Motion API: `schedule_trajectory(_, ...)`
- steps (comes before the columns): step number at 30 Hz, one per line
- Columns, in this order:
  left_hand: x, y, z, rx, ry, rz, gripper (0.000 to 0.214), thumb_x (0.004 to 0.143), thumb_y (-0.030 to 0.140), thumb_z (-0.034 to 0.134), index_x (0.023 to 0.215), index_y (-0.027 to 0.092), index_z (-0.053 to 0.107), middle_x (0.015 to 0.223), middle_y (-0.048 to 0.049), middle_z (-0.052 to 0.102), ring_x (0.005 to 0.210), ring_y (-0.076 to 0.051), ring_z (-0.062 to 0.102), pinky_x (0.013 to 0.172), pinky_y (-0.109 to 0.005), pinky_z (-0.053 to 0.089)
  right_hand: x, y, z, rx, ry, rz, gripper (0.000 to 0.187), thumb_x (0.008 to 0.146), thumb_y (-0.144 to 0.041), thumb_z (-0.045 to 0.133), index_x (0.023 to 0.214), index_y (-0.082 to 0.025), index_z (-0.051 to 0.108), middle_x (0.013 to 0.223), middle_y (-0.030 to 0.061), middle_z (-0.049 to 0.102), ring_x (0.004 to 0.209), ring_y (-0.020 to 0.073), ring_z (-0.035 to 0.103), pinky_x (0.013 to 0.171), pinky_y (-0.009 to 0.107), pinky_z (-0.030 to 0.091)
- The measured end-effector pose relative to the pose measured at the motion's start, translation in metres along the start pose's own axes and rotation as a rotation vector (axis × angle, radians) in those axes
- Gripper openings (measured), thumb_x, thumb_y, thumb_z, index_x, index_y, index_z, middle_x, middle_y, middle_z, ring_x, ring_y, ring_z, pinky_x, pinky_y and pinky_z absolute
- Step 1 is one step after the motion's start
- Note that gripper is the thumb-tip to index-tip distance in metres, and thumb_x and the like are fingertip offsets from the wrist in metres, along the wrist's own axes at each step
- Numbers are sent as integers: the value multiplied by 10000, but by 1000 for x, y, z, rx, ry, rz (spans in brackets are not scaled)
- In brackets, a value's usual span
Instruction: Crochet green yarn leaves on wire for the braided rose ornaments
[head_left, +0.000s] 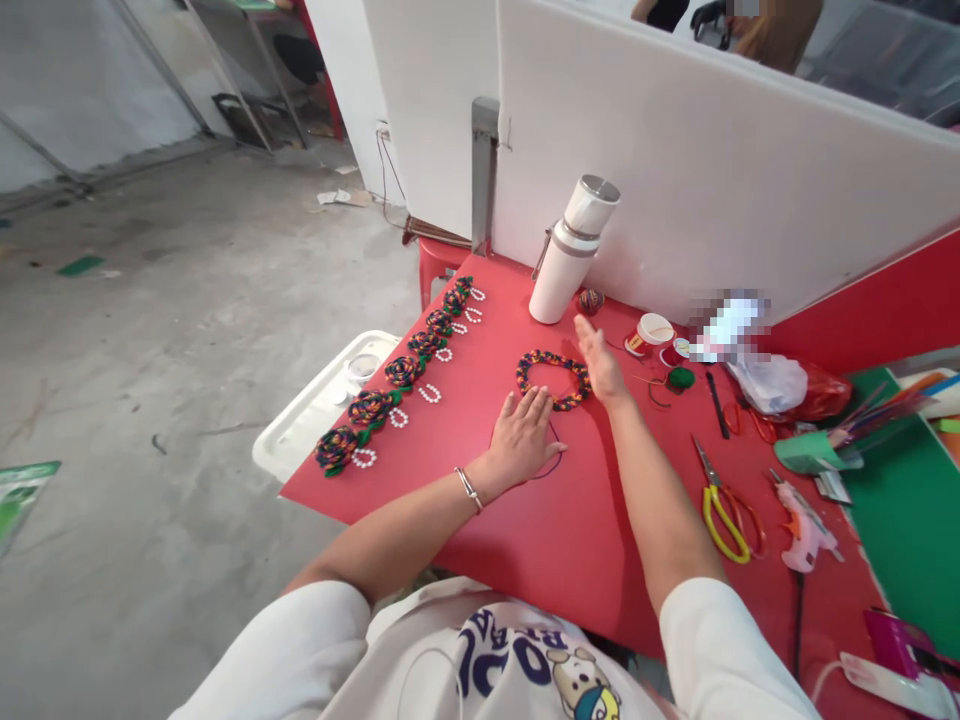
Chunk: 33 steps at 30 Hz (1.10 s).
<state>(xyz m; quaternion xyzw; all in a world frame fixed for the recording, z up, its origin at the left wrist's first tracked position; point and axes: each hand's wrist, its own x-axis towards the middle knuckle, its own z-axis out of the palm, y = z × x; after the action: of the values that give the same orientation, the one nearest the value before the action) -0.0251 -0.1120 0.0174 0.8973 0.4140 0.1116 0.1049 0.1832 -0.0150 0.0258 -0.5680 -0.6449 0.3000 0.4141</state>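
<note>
On the red table, steady the braided ring lightly with open left hand and open right hand, gripping nothing, keeping it round.

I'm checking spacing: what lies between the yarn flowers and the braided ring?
White bead loops, then red tabletop up to the braided ring, in the head view.
</note>
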Motion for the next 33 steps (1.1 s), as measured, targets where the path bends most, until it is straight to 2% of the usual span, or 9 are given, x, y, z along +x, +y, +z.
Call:
schedule_trajectory(3,1,-1,-3,-35,101,19,650,977,531,546,1493,136,539,1650,-180,381,1531,-358,365,1259,-593,278,-3,1,-17,132,179,12,767,1018,-667,75,1583,-258,393,1662,54,410,1569,195,349,1300,489,272)
schedule_trajectory(6,17,-9,-12,-90,269,64,401,1036,321,448,1337,169,665,1574,-146,513,1498,-291,436,1261,-531,314,-15,-2,-20,-120,163,-61,592,1027,-560,365,1498,-244,533,1590,71,519,1531,222,424,1286,483,314)
schedule_trajectory(8,37,-18,-17,-118,325,116,399,1043,211,376,1289,165,687,1485,-133,608,1444,-239,509,1254,-476,346,-26,-4,-14,-363,118,-115,486,1014,-414,440,1429,-228,612,1530,81,587,1516,246,445,1271,505,337)
schedule_trajectory(10,60,-28,-17,-92,245,217,407,1036,177,373,1298,151,683,1445,-125,643,1391,-223,563,1250,-436,354,-38,-5,-5,-562,82,-123,466,1009,-300,406,1397,-190,638,1522,99,594,1518,269,439,1257,529,345)
schedule_trajectory(12,80,-39,-12,-33,131,298,405,1040,218,406,1350,143,657,1468,-126,625,1391,-236,565,1255,-436,340,-50,-6,6,-716,44,-68,497,1010,-269,379,1440,-136,591,1597,130,501,1546,305,385,1253,551,333)
schedule_trajectory(14,92,-46,-3,19,103,248,492,1049,357,436,1448,103,575,1536,-165,550,1461,-281,487,1254,-472,330,-59,-7,15,-831,-7,21,546,1019,-296,369,1517,-110,494,1656,149,401,1562,344,345,1253,589,304)
schedule_trajectory(20,88,-50,20,98,154,152,617,1061,478,352,1538,107,480,1618,-173,431,1529,-293,384,1279,-486,261,-65,-10,25,-915,-58,155,610,1032,-345,323,1593,-110,364,1710,115,286,1587,371,270,1270,613,243)
schedule_trajectory(27,85,-48,22,118,162,135,613,1055,439,344,1536,83,477,1617,-175,431,1524,-306,391,1276,-498,257,-68,-10,25,-929,-10,150,604,1040,-376,314,1592,-136,374,1710,114,294,1589,358,264,1275,591,232)
schedule_trajectory(33,79,-42,22,105,195,76,614,1029,467,397,1500,94,525,1613,-200,426,1523,-340,385,1263,-526,262,-67,-5,25,-815,44,121,584,1030,-395,367,1562,-163,431,1680,148,357,1577,374,289,1254,652,224)
